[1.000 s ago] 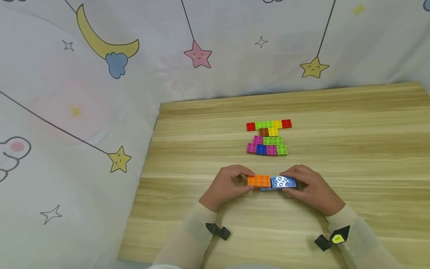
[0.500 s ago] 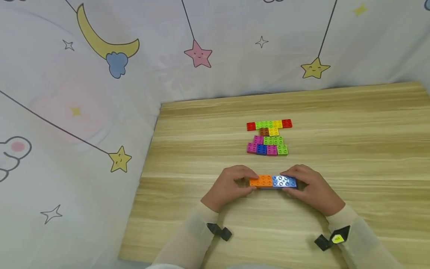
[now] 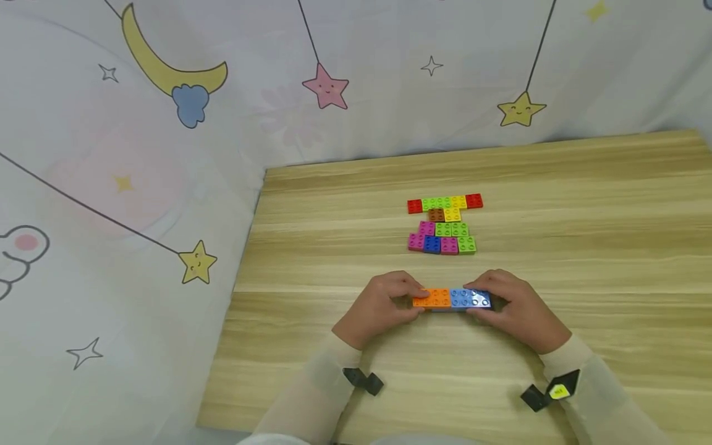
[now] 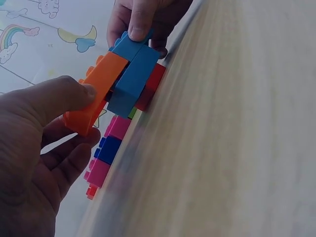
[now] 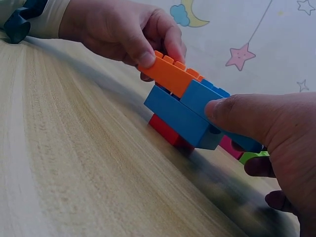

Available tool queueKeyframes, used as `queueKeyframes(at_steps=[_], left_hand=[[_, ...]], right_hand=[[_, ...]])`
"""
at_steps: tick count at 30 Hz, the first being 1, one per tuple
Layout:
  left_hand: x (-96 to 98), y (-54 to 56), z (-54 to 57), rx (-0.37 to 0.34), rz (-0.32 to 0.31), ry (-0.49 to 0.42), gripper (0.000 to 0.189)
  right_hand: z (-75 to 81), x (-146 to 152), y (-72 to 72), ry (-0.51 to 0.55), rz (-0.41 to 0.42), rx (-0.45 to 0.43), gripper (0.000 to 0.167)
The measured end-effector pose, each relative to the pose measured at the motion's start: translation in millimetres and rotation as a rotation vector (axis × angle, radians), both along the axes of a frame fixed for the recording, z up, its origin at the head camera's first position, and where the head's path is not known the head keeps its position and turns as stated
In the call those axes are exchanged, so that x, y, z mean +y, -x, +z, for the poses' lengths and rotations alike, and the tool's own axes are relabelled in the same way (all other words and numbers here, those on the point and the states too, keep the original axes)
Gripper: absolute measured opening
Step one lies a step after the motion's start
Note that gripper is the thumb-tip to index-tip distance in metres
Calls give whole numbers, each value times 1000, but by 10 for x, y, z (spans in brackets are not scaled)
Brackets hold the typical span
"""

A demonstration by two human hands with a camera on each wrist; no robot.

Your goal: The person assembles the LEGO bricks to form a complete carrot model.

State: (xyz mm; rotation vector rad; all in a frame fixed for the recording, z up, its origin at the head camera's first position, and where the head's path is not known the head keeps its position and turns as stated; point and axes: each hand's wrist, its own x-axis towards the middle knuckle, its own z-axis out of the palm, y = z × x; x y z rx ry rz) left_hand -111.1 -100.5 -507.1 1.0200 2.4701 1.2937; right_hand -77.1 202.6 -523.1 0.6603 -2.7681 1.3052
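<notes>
My left hand (image 3: pixel 381 303) pinches the outer end of an orange building brick (image 3: pixel 439 301) between thumb and fingers. On the other side, my right hand (image 3: pixel 517 309) pinches a light blue brick (image 3: pixel 460 298). The two bricks meet end to end. Beneath them is a second blue brick (image 5: pixel 177 116), with a red brick (image 5: pixel 168 131) below it, close over the table. In the right wrist view a thin dark gap shows between the orange brick and the lower blue one, and the light blue brick juts past the lower one on my right hand's side.
Behind the hands, several bricks lie flat in rows on the wooden table (image 3: pixel 584 247), including a red brick (image 3: pixel 474 201), a brown brick (image 3: pixel 436 215) and a dark blue brick (image 3: pixel 432 244). A cloth (image 3: pixel 389 111) printed with stars and a moon hangs behind the table.
The orange brick, gripped by my left hand, has moved right, closing the gap to the light blue brick. My right hand has stayed nearly still.
</notes>
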Motion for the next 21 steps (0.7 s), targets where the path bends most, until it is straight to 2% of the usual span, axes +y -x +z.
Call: queueKeyframes(at_steps=[16, 21], left_hand=[[47, -6, 45, 70, -11, 72, 29], [58, -10, 61, 69, -15, 63, 28]], right_hand=[[8, -12, -4, -13, -14, -7, 42], [16, -9, -7, -15, -15, -13, 42]])
